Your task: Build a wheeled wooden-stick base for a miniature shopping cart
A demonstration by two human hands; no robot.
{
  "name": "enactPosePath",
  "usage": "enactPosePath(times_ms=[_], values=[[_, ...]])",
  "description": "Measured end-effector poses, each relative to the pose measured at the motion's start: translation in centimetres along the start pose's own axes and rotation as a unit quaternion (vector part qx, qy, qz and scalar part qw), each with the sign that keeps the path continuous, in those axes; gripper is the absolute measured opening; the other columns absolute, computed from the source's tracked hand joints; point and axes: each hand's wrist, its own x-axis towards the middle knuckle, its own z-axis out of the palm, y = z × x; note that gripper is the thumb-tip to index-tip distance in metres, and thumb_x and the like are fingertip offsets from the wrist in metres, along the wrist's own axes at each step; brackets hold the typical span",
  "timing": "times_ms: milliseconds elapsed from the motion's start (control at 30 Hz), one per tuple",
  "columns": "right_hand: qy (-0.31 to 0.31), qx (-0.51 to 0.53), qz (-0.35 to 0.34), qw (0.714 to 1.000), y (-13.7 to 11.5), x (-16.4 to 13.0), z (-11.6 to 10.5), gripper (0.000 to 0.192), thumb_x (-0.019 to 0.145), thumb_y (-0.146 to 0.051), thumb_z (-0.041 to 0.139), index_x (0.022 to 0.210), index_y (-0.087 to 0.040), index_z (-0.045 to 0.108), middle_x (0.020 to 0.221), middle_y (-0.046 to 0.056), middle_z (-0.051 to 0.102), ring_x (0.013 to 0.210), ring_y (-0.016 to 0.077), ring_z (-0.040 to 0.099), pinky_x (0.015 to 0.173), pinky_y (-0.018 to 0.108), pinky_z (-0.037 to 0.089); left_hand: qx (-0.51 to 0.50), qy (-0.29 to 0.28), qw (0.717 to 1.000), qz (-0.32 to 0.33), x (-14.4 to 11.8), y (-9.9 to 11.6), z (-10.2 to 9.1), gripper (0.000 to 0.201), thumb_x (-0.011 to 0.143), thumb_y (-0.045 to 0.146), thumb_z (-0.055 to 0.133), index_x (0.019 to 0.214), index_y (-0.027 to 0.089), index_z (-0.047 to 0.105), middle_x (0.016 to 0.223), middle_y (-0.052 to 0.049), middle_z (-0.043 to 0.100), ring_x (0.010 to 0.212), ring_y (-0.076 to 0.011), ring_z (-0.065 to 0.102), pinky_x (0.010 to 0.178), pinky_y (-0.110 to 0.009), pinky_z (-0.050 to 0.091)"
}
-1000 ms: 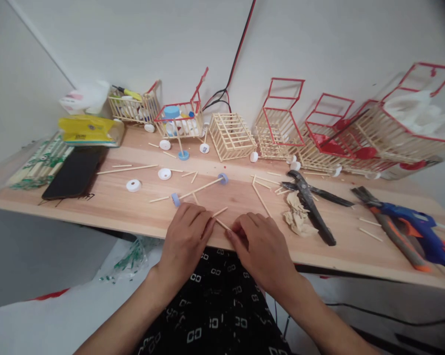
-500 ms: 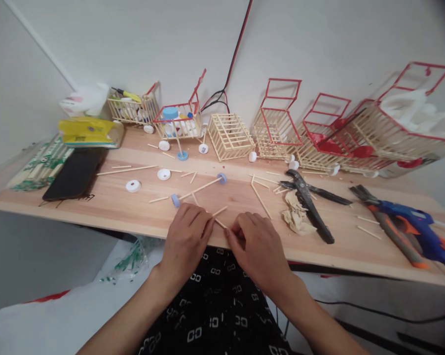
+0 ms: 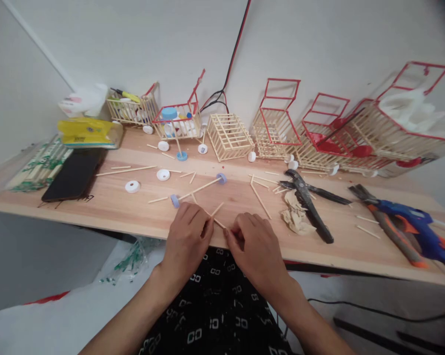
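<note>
Both hands are working at the near edge of the wooden board (image 3: 107, 209). The left hand (image 3: 187, 236) and right hand (image 3: 254, 246) are each pinching an end of a short bamboo stick (image 3: 219, 223), with another crossing it at twelve o'clock. Keeping the fingertips low and steady should be helping. Since a second ago, hardly anything is changing; the hands are barely shifting.
</note>
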Motion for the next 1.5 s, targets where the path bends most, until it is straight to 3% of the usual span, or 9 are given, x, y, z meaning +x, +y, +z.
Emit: enactPosePath(times_ms=[267,500,1000,1500], values=[[-0.009,0.004,0.011,1.0,0.0,0.0,0.2,0.019,0.084,-0.019,0.057,0.071,-0.021,0.044,0.072,0.001,0.055,0.074,0.0201,0.047,0.071,0.034,0.033,-0.008,-0.01,1.0,-0.019,0.0,0.1,-0.6,0.02,0.089,0.013,0.051,0.07,0.017,0.053,0.073,-0.003,0.056,0.077,-0.0175,0.048,0.072,-0.033,0.043],[-0.014,0.012,0.017,1.0,-0.1,0.0,0.0,0.019,0.084,-0.019,0.057,0.07,-0.021,0.045,0.071,0.001,0.055,0.074,0.0199,0.047,0.07,0.033,0.033,-0.017,0.031,0.999,-0.023,-0.1,-0.4,-1.7,0.007,0.087,0.013,0.057,0.091,0.015,0.062,0.088,-0.004,0.063,0.086,-0.017,0.055,0.081,-0.032,0.047],[-0.009,-0.001,0.004,1.0,0.1,0.0,0.0,0.018,0.084,-0.02,0.057,0.071,-0.021,0.045,0.073,0.002,0.056,0.073,0.02,0.048,0.07,0.034,0.033,-0.034,-0.018,0.999,0.01,-0.2,-0.6,-0.3,0.012,0.087,0.011,0.056,0.095,0.013,0.065,0.085,-0.006,0.061,0.083,-0.0174,0.053,0.075,-0.033,0.049],[0.002,0.006,0.002,1.0,0.1,0.0,0.2,0.018,0.084,-0.02,0.057,0.07,-0.021,0.045,0.071,0.001,0.055,0.072,0.0189,0.047,0.07,0.033,0.032,-0.032,-0.017,0.999,0.014,0.0,-0.2,-0.1,0.017,0.086,0.006,0.054,0.097,0.014,0.064,0.084,-0.006,0.062,0.082,-0.0179,0.053,0.074,-0.033,0.049]])
